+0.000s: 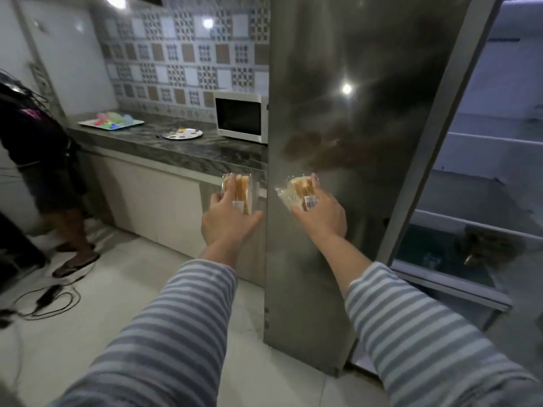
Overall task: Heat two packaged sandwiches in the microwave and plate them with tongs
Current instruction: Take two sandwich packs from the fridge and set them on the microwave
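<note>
Both arms out front, each hand gripping a package.

The left hand [227,221] reaches forward, fingers and thumb curled round a sandwich pack [239,193] held on edge; the right hand [321,214] stretches ahead at about the same height, fingers wrapped over a second wrapped sandwich [299,190]. Striped sleeves cover both forearms.

There is just the one view, worn on the person's head, looking forward and steeply down along both striped sleeves, so the left hand [227,218] and right hand [323,214] sit close beneath it near the middle of the frame. It faces the steel fridge door [352,142], which stands close by and fills the centre and right, with the lit fridge interior [482,177] at the right edge. The wide lens bends the edges and takes in the counter [188,148] and microwave [241,118] farther off to the left, and the floor [97,333] below.
</note>
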A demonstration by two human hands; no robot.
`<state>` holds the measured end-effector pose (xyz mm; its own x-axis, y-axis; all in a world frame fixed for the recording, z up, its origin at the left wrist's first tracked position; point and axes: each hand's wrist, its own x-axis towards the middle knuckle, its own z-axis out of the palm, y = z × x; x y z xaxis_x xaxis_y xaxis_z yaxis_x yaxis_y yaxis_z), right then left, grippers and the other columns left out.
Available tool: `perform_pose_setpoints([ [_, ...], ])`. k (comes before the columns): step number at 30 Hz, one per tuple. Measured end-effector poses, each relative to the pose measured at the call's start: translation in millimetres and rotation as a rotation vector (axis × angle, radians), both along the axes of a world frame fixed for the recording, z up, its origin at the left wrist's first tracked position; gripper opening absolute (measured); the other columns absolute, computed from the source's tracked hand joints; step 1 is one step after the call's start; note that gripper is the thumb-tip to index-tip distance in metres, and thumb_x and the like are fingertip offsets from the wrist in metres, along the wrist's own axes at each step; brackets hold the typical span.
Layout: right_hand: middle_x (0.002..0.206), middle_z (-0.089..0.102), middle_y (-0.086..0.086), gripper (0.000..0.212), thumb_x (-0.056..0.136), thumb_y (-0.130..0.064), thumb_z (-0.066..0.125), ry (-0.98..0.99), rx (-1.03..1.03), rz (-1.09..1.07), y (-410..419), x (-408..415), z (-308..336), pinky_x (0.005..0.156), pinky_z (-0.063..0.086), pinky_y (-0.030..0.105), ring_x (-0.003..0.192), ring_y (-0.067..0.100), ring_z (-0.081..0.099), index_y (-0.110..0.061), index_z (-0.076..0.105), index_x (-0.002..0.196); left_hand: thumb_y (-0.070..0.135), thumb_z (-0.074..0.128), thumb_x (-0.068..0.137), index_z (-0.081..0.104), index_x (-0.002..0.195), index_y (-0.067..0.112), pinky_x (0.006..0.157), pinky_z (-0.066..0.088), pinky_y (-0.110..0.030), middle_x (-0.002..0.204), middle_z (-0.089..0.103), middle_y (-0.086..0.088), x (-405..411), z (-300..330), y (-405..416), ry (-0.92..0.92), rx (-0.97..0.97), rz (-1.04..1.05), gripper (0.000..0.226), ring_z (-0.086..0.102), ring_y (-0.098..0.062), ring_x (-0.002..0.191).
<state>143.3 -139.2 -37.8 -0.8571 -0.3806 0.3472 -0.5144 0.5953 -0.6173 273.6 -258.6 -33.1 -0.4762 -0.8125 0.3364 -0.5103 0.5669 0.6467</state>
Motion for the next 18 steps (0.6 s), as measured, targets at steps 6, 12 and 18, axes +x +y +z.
perform_pose_setpoints([
  [6, 0.127, 0.059, -0.003, 0.084, 0.076, -0.06, 0.059, -0.009, -0.065, 0.036, -127, 19, 4, 0.091, 0.05, 0.04, 0.113, 0.027, 0.055, -0.046, 0.019, 0.148, 0.054, 0.066, 0.07, 0.013, 0.146, 0.049, 0.087, 0.047, -0.037, 0.134, 0.046, -0.003, 30, 4, -128, -0.04, -0.037, 0.039, 0.093, 0.056, -0.03, 0.111],
  [12, 0.131, 0.053, 0.002, 0.081, 0.081, -0.052, 0.062, -0.005, -0.115, 0.031, -231, 18, 10, 0.092, 0.048, 0.038, 0.119, 0.028, 0.051, -0.045, 0.018, 0.149, 0.055, 0.065, 0.069, 0.012, 0.145, 0.05, 0.086, 0.048, -0.036, 0.135, 0.046, -0.001, 25, 9, -230, -0.039, -0.051, 0.046, 0.093, 0.058, -0.028, 0.109],
  [18, 0.127, 0.054, 0.001, 0.082, 0.081, -0.049, 0.064, 0.034, -0.113, 0.02, -319, -25, 17, 0.089, 0.045, 0.035, 0.117, 0.027, 0.051, -0.046, 0.017, 0.149, 0.054, 0.066, 0.069, 0.012, 0.145, 0.051, 0.086, 0.051, -0.037, 0.138, 0.045, -0.001, -23, 12, -315, 0.011, -0.038, 0.028, 0.094, 0.057, -0.028, 0.11],
])
